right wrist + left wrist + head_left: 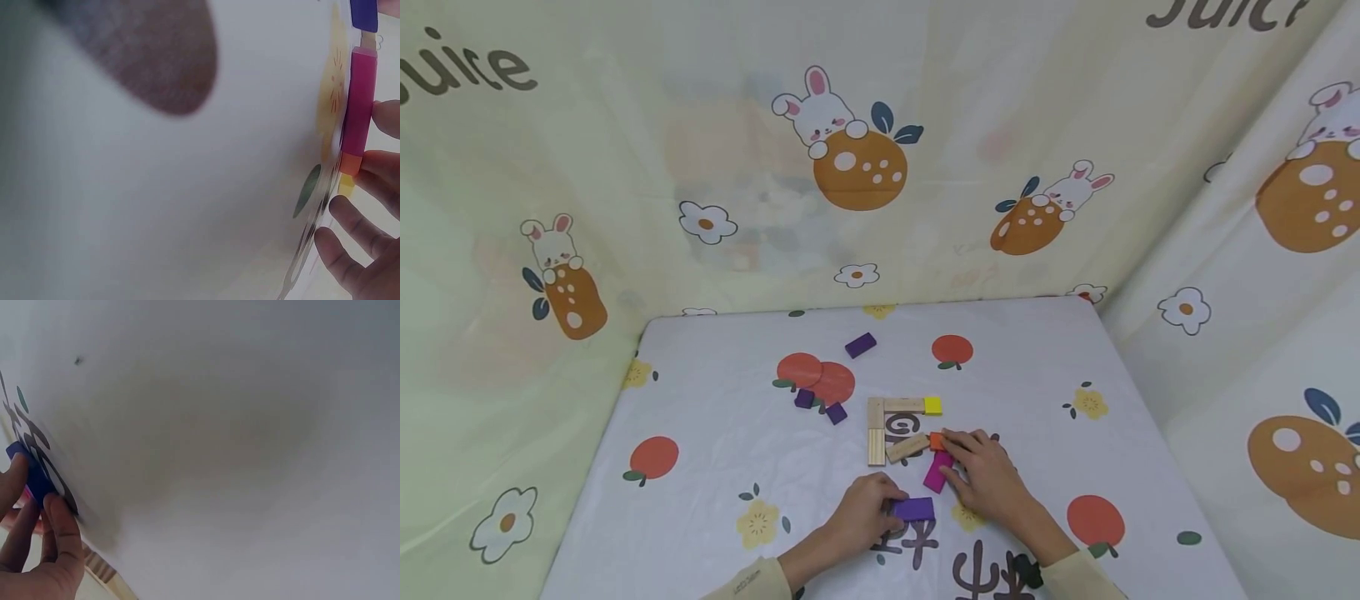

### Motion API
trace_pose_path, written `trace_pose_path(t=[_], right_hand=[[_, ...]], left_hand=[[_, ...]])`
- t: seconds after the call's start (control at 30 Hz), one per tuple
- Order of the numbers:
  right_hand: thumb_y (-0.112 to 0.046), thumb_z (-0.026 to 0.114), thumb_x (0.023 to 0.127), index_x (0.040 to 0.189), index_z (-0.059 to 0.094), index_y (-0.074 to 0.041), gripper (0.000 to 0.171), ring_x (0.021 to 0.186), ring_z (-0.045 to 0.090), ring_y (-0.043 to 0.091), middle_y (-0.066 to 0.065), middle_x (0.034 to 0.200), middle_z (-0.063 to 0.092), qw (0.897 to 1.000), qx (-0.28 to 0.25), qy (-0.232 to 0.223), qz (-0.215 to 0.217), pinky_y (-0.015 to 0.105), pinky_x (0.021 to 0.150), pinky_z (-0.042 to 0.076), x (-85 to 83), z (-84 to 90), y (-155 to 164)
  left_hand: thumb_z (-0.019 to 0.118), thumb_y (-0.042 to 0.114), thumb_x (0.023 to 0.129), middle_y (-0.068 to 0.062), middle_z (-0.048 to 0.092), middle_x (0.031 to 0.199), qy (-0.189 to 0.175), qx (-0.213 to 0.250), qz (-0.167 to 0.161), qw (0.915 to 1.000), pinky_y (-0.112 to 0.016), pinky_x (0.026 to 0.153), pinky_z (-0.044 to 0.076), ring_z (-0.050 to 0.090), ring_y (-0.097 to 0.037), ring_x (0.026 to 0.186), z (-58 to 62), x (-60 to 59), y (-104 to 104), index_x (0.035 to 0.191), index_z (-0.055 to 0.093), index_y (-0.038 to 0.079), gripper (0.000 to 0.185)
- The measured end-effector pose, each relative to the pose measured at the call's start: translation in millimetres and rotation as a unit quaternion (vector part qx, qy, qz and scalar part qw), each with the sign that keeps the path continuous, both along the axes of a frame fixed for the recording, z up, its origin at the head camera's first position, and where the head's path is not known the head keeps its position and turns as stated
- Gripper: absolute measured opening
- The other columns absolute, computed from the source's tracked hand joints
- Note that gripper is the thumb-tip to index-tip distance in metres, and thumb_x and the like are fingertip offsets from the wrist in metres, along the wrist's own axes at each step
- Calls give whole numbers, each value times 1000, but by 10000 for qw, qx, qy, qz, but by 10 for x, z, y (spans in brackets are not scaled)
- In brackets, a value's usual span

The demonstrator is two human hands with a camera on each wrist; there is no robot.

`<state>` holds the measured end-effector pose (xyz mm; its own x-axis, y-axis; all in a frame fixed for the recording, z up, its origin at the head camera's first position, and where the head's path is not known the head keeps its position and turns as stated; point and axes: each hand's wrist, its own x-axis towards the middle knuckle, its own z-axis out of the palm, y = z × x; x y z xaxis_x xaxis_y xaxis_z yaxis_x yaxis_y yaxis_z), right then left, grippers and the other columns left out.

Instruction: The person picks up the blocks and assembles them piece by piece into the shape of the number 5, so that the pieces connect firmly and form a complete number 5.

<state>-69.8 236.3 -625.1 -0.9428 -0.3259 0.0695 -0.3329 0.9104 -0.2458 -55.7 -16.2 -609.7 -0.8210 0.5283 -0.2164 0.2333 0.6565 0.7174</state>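
Head view. Low in the frame, just left of centre: left hand (863, 510), fingers curled round the near end of a large purple block (914, 508) lying flat on the tablecloth (715, 467). Just right of it: right hand (987, 475), thumb against the side of a magenta block (937, 472), fingertips laid on a small orange block (937, 441) above it. Grip here narrow, fingers bent down onto the blocks rather than spread. Directly above the hands: three plain wooden blocks (876, 430) forming a corner, a fourth lying slanted inside, and one yellow cube (932, 406) at the end of the upper bar. Further purple pieces, counted: one oblong block (861, 344) near the top of the table, two small cubes (819, 405) left of the wooden corner. Four purple in all, one magenta, one orange, one yellow, four wooden.

Left wrist view. Lower left corner: left hand's fingers (62, 532) pinching the purple block (34, 475) between thumb and forefinger, block pressed against the cloth. One wooden piece at the bottom edge. Rest of the frame blurred white cloth.

Right wrist view. Right edge: magenta block (359, 103) standing as a vertical bar, orange block (350, 164) touching its lower end, a yellow sliver below that, purple block (364, 14) in the top corner. Right hand's fingers (340, 250) loosely spread beside them, one fingertip touching the magenta, another the orange.
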Motion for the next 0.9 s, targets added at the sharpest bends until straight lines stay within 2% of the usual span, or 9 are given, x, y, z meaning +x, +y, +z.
trace_pose_path(t=[0.2, 0.47, 0.9], right_hand=[[-43, 76, 96, 144, 67, -14, 57, 120, 60, 20, -1, 151, 64, 10000, -50, -46, -24, 45, 103, 58, -1, -1, -3], [-42, 77, 95, 143, 68, -14, 56, 119, 60, 20, -1, 150, 65, 9999, -108, -24, -81, 45, 103, 58, 6, -6, -8], [-43, 78, 94, 143, 68, -15, 57, 120, 61, 20, -1, 150, 65, 9999, -65, -56, -150, 46, 105, 58, 15, 10, -21]], left_hand=[[89, 11, 84, 0, 74, 98, 131, 38, -44, 9999, -14, 65, 46, 54, 0, 77, 21, -26, 23, 113, 83, 8, 31], [90, 15, 84, 2, 73, 97, 216, -3, -97, 9997, -13, 65, 46, 54, 0, 77, -13, -56, 52, 115, 82, 9, 32], [90, 15, 83, 4, 71, 95, 159, 18, -17, 9999, -15, 65, 45, 53, -1, 77, -7, -45, 70, 114, 83, 9, 32]])
